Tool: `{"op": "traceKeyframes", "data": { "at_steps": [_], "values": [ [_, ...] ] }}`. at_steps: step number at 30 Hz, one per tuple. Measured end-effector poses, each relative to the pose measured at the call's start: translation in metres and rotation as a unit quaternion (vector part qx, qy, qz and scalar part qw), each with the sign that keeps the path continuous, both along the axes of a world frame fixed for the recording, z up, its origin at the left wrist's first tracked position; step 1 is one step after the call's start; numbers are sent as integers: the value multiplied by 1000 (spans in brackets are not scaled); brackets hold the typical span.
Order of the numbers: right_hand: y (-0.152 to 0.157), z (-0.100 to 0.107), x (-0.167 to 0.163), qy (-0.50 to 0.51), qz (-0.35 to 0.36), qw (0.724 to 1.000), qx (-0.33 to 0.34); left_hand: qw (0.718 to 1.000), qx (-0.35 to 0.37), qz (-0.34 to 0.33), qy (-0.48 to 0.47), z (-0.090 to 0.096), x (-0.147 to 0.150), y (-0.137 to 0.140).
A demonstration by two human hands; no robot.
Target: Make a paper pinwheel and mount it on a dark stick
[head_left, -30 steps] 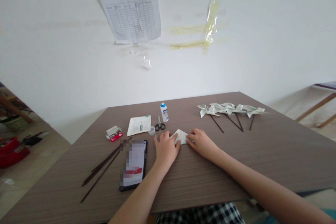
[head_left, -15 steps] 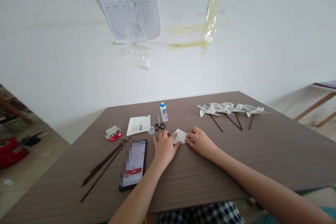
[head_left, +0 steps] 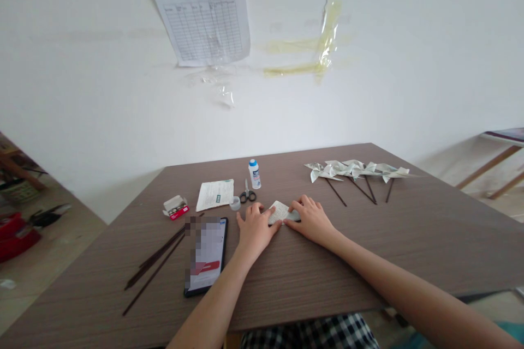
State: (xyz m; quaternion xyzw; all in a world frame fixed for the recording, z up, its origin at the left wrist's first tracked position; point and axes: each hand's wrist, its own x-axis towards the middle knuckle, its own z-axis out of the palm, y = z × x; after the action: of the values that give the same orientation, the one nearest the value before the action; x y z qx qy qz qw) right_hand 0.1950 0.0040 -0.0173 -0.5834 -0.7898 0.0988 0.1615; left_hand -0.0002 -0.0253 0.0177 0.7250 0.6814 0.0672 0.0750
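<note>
A small piece of printed paper (head_left: 280,210), seemingly folded, lies on the table between my two hands. My left hand (head_left: 256,233) rests at its left side, with the thumb and index finger pressing the paper down. At its right side my right hand (head_left: 314,220) has curled fingers, with the thumb and fingertips on the paper's edge. Just beyond my left hand are a tape roll (head_left: 234,203), black-handled scissors (head_left: 248,195) and a white glue bottle (head_left: 254,174) with a blue cap.
Left of my hands lie a phone (head_left: 207,256), thin dark sticks (head_left: 155,255), an open red-and-white box (head_left: 176,208) and a stack of paper sheets (head_left: 215,195). Several paper pinwheels (head_left: 356,169) on sticks lie at the right back of the brown table (head_left: 409,240).
My right hand has shifted slightly left, its thumb now further over the paper's near edge. My left hand stays against the paper's left side.
</note>
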Motion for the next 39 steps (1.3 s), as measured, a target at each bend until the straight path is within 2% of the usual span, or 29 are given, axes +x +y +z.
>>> {"op": "traceKeyframes", "data": {
  "at_steps": [13,23,31,39],
  "values": [
    [14,5,25,18,-11,997,-71,1000,-17,-7,-2,1,-5,2],
    [30,-5,54,31,35,994,-95,1000,6,-9,-8,-2,-7,2],
    [32,3,65,39,57,989,-128,1000,-1,-7,-3,-2,-6,2],
    [35,4,73,32,101,986,-129,1000,3,-11,-2,-6,-7,2]
  ]
}}
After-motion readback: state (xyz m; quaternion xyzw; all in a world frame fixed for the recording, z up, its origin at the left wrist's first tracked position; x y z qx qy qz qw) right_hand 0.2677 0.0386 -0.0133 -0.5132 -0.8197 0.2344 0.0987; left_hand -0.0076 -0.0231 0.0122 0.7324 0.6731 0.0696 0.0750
